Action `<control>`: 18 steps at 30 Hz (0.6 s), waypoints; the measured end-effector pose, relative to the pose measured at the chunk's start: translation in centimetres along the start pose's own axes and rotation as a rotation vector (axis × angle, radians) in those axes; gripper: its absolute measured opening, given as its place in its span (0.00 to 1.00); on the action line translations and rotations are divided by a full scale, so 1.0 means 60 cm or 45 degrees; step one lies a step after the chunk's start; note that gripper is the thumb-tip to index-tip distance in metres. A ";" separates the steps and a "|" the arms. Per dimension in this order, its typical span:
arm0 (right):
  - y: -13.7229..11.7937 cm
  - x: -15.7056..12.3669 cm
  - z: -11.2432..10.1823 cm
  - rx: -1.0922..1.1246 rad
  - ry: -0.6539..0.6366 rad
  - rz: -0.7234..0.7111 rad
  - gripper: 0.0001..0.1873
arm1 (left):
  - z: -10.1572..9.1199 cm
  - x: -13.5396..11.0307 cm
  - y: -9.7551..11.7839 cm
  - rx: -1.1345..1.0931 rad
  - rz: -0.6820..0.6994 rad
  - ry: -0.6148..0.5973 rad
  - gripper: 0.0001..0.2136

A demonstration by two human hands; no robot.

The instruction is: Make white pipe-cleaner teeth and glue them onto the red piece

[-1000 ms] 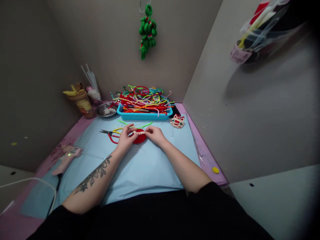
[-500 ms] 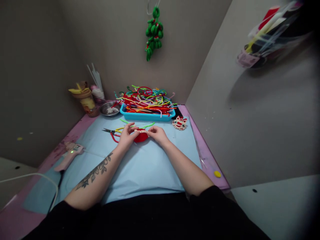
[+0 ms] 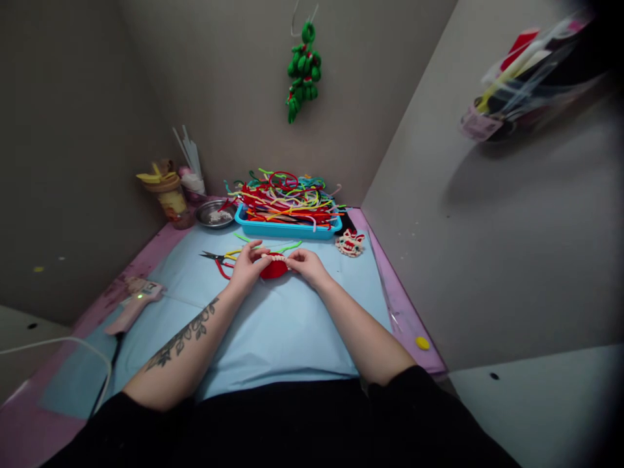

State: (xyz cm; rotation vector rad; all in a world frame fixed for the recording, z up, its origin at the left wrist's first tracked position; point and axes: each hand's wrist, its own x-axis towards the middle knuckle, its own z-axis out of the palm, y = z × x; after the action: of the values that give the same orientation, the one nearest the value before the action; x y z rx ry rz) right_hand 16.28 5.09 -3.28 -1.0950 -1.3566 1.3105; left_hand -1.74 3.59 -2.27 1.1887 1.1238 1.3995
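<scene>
A small red pipe-cleaner piece (image 3: 272, 270) with a twisted white strip (image 3: 277, 258) along its top lies on the light blue mat (image 3: 273, 325). My left hand (image 3: 247, 266) pinches the left end of the white strip with closed fingers. The strip's right end is pinched by my right hand (image 3: 303, 264), also closed. Both hands rest on the mat, one on each side of the red piece. Loose green and yellow pipe cleaners (image 3: 287, 246) lie just behind my hands.
A blue tray (image 3: 287, 227) heaped with coloured pipe cleaners stands at the back. Red-handled scissors (image 3: 217, 259) lie left of my hands, a small red-and-white figure (image 3: 350, 242) to the right. A pink glue gun (image 3: 134, 304), metal dish (image 3: 214, 214), cup (image 3: 163, 192) and hanging green ornament (image 3: 303, 68) are around.
Both hands stay at the ends of the white strip with only slight finger movement. The view has shifted a little.
</scene>
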 end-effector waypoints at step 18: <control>0.004 -0.004 -0.005 -0.192 -0.023 -0.061 0.08 | 0.003 -0.008 0.000 0.092 0.046 -0.038 0.27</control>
State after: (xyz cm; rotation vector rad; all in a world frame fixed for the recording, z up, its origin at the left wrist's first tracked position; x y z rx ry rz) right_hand 16.65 4.92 -3.53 -1.1469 -1.5059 1.2012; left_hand -1.50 3.12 -2.29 1.2824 1.1453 1.3739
